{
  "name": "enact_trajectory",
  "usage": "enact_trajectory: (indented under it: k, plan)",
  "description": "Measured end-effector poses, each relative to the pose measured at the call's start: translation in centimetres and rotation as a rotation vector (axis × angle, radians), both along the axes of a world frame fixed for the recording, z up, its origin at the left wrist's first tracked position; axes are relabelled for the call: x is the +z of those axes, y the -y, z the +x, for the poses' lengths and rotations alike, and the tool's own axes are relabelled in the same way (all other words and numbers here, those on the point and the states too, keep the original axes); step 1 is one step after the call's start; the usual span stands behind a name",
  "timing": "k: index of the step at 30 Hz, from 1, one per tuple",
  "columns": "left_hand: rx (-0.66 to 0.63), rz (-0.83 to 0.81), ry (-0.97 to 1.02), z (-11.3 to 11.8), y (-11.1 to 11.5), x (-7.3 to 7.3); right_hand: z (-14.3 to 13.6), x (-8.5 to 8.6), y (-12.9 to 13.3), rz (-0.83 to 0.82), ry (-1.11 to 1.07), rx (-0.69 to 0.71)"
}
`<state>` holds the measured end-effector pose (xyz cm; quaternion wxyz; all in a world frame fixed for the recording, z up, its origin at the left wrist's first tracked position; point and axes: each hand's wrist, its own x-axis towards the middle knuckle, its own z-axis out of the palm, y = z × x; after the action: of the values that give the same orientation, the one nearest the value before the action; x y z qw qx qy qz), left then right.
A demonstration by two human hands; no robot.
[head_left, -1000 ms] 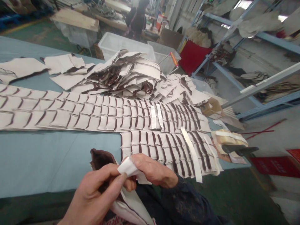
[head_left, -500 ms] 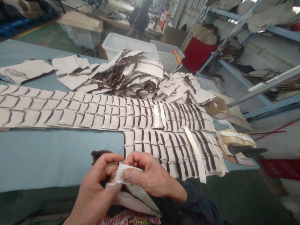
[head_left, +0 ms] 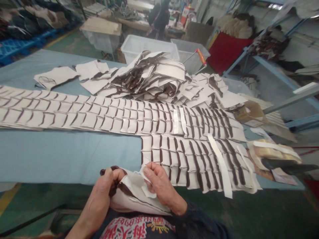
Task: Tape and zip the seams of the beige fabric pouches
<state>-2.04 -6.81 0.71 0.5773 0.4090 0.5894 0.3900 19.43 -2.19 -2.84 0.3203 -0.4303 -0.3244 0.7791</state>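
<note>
A white fabric piece with dark brown trim (head_left: 139, 199) is held low in front of the body, near the table's front edge. My left hand (head_left: 103, 189) is closed on its dark upper left edge. The fingers of my right hand (head_left: 159, 186) pinch its white upper right edge. Just beyond, overlapping rows of white pieces with dark edges (head_left: 119, 116) lie across the blue table (head_left: 62, 156). Shorter rows lie nearer on the right, with a pale strip (head_left: 220, 166) across them.
Behind the rows rises a loose pile of white and brown pieces (head_left: 149, 74). Translucent bins (head_left: 149, 46) stand beyond the table. At right are a small cardboard box (head_left: 250, 114), a yellowish wrapped bundle (head_left: 274, 151) and blue shelving (head_left: 274, 74). A person (head_left: 159, 18) is in the background.
My hands have moved apart, and the fabric piece between them is more spread out, showing its brown trim. The view has shifted, so the table's contents appear farther right.
</note>
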Motion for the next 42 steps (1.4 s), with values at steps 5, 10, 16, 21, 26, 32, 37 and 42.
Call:
enact_trajectory:
  k: [5, 10, 16, 21, 26, 32, 37, 42]
  plan:
    - [-0.139, 0.060, -0.044, -2.7, 1.1, 0.0, -0.4, -0.6, 0.9, -0.031, 0.022, 0.000]
    - [-0.154, 0.069, -0.111, -2.2, -0.4, 2.0, 2.1, 3.7, 0.0, 0.099, 0.122, 0.024]
    - [-0.175, -0.006, -0.062, 0.1, -4.1, 5.7, 3.7, 11.2, -0.5, 0.307, 0.266, 0.192]
    - [-0.109, -0.029, 0.024, 1.8, -5.6, 6.7, 2.3, 11.6, -1.4, 0.524, 0.520, 0.059]
    - [-0.068, -0.049, 0.064, 2.0, -5.6, 5.7, 2.3, 11.7, -1.3, 0.547, 0.536, 0.052]
    - [-0.074, -0.106, 0.184, 2.0, -6.0, 5.8, 2.1, 11.5, -1.4, 0.525, 0.559, 0.014]
    - [-0.112, -0.164, 0.224, 1.9, -6.2, 5.6, 2.0, 10.6, -1.8, 0.518, 0.588, 0.013]
    - [-0.100, -0.181, 0.215, 1.9, -6.4, 5.7, 1.8, 10.4, -2.2, 0.520, 0.596, -0.006]
